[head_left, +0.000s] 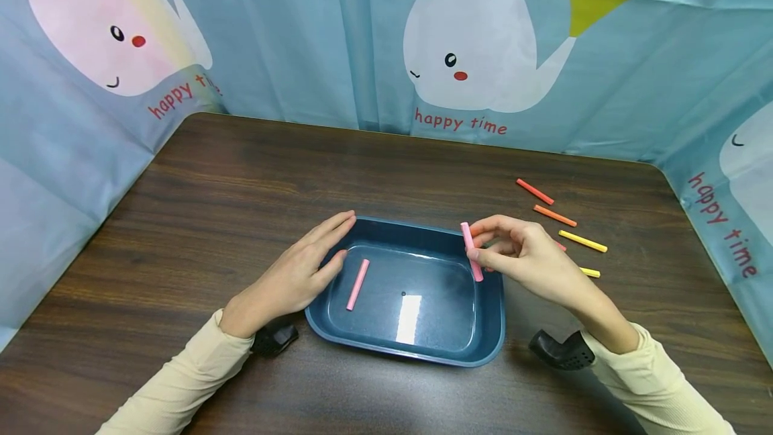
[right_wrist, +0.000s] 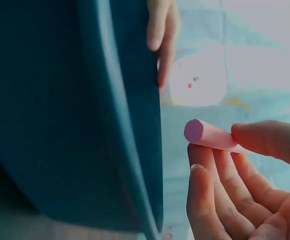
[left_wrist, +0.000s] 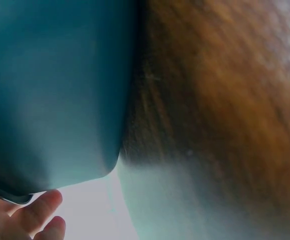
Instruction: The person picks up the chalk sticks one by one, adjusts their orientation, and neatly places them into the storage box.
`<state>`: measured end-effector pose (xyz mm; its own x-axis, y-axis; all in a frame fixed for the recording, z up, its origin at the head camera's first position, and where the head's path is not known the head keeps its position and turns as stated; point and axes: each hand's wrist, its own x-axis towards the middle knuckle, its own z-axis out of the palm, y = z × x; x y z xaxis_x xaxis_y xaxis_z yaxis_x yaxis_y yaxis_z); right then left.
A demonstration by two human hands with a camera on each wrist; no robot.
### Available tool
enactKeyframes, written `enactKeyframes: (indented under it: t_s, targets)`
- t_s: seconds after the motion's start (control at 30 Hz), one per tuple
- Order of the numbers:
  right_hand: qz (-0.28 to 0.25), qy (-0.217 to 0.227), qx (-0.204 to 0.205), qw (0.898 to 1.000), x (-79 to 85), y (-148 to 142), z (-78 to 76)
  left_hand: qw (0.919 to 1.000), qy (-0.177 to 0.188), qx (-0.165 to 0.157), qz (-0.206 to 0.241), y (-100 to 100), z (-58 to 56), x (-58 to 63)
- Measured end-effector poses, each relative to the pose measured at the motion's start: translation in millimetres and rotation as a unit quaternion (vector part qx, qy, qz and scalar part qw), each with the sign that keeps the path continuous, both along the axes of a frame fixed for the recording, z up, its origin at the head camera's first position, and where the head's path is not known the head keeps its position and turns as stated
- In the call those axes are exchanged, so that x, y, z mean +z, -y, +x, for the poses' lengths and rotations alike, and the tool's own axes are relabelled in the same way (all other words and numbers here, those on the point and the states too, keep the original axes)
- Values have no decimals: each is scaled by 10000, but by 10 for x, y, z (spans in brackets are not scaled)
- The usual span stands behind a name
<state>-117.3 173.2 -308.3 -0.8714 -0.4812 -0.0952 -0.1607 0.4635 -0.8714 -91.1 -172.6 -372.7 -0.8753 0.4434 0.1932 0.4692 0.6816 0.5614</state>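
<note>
My right hand pinches a pink chalk stick between thumb and fingers, over the right side of a blue plastic tray. The right wrist view shows the end of that chalk beside the tray's rim. A second pink chalk stick lies inside the tray near its left wall. Against the tray's left edge rests my left hand, its fingers straight. From below, the left wrist view shows several fingertips at the tray's rim.
Right of the tray on the brown wooden table lie a red stick, an orange stick and a yellow stick. Another yellow stick is partly hidden by my right hand. A blue whale-print curtain surrounds the table.
</note>
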Motion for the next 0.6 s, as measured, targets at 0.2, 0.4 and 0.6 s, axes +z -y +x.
enactKeyframes:
  t_s: [0.2,0.4,0.6]
  targets:
    - [-282,513,16,9983,61,97,28,10000,-33,-3,3,2,-6,1]
    - [-588,1001,114,9932,46,221,16,10000,-71,-23,16,5,-7,-1]
    - [-731,1351,436,9872,-44,346,-7,10000,-65,-36,37,3,-10,-5]
